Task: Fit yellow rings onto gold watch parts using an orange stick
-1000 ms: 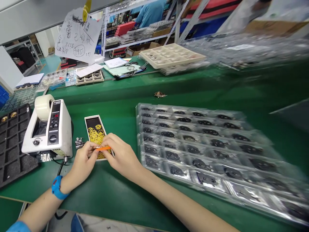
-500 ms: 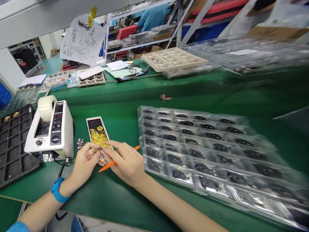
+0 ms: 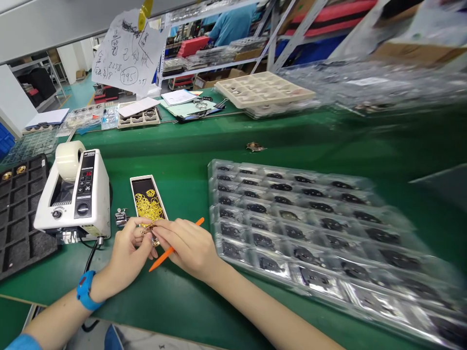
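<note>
My left hand [image 3: 127, 250] pinches a small gold-coloured metal part [image 3: 148, 229] just in front of a narrow white box [image 3: 159, 189] of yellow rings [image 3: 149, 206]. Fingers of my right hand [image 3: 191, 245] close on the same part from the other side, hiding much of it. An orange stick [image 3: 161, 258] lies tucked in my right hand, its pointed end toward the lower left. Beside my left hand stands a small metal counter [image 3: 121, 217].
A white tape dispenser [image 3: 98, 180] and a black compartment tray [image 3: 27, 218] are at the left. Clear trays of dark parts [image 3: 288, 231] cover the right. Further back are a beige tray [image 3: 264, 90], papers [image 3: 178, 97] and a small metal piece [image 3: 255, 146]. A person [image 3: 233, 26] is in the background.
My right hand has shifted slightly left and its fingers have drawn together over the part. The orange stick has tilted more steeply. The view has moved a little.
</note>
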A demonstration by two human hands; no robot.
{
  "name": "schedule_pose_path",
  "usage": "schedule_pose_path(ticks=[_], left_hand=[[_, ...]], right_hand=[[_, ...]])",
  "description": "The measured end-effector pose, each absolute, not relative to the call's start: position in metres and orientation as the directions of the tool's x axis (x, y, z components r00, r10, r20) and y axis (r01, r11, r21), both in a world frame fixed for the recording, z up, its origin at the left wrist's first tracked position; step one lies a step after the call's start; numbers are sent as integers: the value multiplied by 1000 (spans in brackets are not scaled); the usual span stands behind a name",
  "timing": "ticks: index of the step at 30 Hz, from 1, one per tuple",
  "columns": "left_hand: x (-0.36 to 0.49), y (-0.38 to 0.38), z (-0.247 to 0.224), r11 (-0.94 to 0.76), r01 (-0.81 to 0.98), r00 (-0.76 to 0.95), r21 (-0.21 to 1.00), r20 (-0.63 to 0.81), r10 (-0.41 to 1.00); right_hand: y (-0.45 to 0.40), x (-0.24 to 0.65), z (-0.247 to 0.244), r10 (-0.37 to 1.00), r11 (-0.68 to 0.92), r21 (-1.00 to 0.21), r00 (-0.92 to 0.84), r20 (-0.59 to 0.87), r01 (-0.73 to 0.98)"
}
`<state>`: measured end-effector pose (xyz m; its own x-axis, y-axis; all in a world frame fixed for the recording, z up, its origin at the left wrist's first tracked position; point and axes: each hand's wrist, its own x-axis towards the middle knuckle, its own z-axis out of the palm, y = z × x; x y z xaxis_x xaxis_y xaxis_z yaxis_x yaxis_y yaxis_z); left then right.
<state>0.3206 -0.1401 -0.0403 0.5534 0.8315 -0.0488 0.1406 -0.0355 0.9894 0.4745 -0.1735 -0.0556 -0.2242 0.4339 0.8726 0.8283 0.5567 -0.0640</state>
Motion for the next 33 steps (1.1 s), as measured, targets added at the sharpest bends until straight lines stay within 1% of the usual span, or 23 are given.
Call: schedule_pose_path(ticks=[8, 12, 16, 18, 22, 24, 26, 27, 28, 30, 32, 33], left_hand=[[322, -139, -43, -63, 148, 562, 987, -31, 827], [323, -139, -43, -28, 123, 558, 992, -46, 828], [323, -139, -44, -8, 120, 557, 993, -60, 829], [322, -139, -45, -9, 117, 560, 993, -59, 826], [322, -139, -47, 11, 103, 558, 995, -67, 827], [323, -138, -47, 26, 92, 559, 995, -74, 826], [324, -136, -45, 62, 77, 553, 995, -94, 828], [324, -134, -43, 91, 73, 546, 993, -116, 830], [325, -132, -42, 124, 69, 536, 990, -142, 832], [326, -128, -38, 188, 47, 509, 981, -186, 841], [326, -124, -34, 234, 16, 485, 972, -212, 848], [326, -123, -31, 248, 3, 478, 969, -219, 851]], right_hand=[[-176, 470, -55, 428, 512, -43, -211, 879, 858], [-176, 468, -56, 442, 503, -89, -167, 882, 859], [-175, 469, -54, 485, 535, -135, -172, 857, 834], [-175, 469, -55, 487, 517, -135, -160, 859, 845], [-176, 466, -60, 445, 484, -119, -127, 886, 867], [-177, 464, -61, 454, 483, -135, -115, 883, 865], [-177, 464, -61, 491, 489, -186, -93, 866, 852], [-178, 465, -59, 516, 502, -233, -72, 854, 833], [-178, 467, -57, 543, 518, -297, -40, 839, 802], [-178, 474, -52, 620, 525, -463, 52, 783, 715], [-178, 482, -47, 740, 484, -627, 97, 666, 610], [-178, 486, -45, 804, 454, -690, 75, 590, 564]])
